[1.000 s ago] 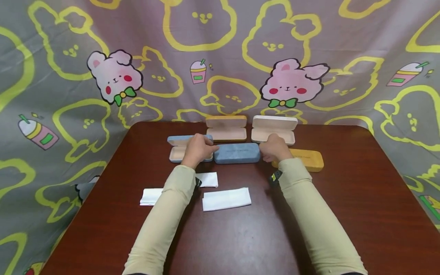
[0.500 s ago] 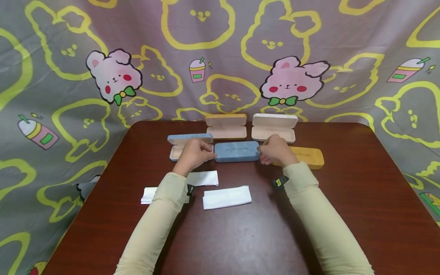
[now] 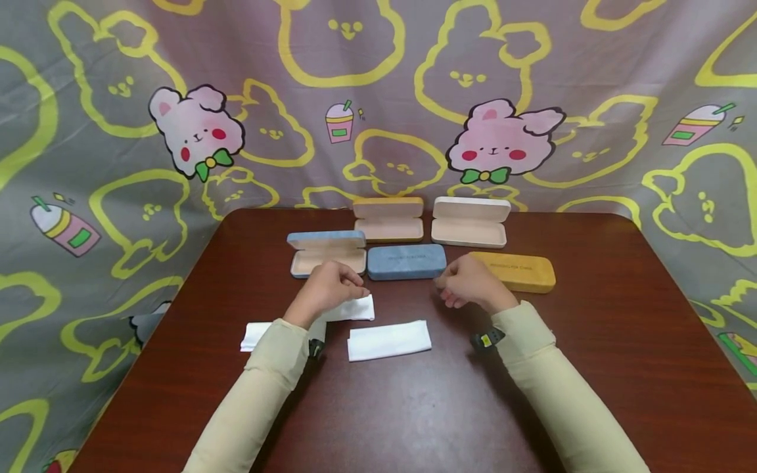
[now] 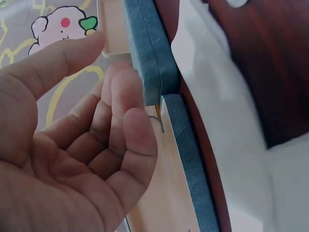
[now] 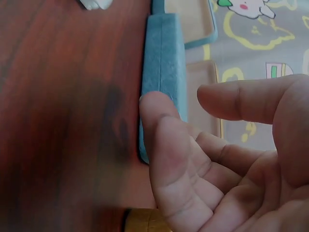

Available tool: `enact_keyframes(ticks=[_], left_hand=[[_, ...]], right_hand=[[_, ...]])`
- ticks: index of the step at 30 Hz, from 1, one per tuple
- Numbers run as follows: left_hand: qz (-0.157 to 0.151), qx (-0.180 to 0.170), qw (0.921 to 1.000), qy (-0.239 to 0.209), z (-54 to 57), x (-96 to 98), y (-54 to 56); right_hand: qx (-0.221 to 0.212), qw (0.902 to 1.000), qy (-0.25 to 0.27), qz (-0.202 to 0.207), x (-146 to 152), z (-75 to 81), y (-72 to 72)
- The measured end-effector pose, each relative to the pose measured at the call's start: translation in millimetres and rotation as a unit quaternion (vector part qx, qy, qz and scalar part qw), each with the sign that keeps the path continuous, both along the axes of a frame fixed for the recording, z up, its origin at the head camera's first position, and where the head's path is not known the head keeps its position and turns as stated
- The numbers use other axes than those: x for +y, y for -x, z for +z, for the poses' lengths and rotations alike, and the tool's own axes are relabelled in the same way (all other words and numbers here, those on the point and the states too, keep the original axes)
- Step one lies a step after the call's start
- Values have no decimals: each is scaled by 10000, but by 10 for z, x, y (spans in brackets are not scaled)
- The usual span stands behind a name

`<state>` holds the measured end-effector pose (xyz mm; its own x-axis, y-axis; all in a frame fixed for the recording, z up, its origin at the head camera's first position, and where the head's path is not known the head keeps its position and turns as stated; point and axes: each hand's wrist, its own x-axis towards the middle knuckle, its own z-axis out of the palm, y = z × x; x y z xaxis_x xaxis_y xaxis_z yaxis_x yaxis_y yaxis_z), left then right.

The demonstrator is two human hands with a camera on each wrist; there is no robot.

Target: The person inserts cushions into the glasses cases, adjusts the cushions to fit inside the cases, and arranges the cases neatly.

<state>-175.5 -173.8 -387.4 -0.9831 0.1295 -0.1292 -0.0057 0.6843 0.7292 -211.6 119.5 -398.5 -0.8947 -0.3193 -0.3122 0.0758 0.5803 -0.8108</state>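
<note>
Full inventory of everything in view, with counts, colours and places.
Open blue case: 1, blue, far left
Closed blue case: 1, blue, right of the open one
Open yellow case: 1, yellow with pale lining, back middle
Open white case: 1, white, back right
Closed yellow case: 1, yellow, right end
Folded cloths: 3, white, nearer the person, two partly hidden
Table: 1, dark red-brown, under everything
Printed backdrop: 1, greyish with yellow outlines, behind table
Wrist devices: 2, black, at the cuffs
Sleeves: 2, pale beige, foreground
Left hand: 1, before open blue case
Right hand: 1, before closed yellow case
</note>
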Motion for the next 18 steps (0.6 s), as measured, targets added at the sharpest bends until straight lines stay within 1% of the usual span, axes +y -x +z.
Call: enact_keyframes(ticks=[4,7,11,15,18], left_hand=[[-160,-87,9998,104,-9,-8,-101],[-319,-69,9991,259,-14,-15,-178],[-513,23,9973,529,-40,-24,-279],[-684,52,9953,677,-98,-29,-374],[-842,88,9937,735,-146,-29,-432]], right_hand=[[34,9997,-25,222,-11,-21,-83],[71,9989,77,451,-20,-40,-142],[77,9980,129,609,-36,-74,-203],[60,9975,56,703,-67,-119,-250],[94,9962,3,868,-94,-142,-291]])
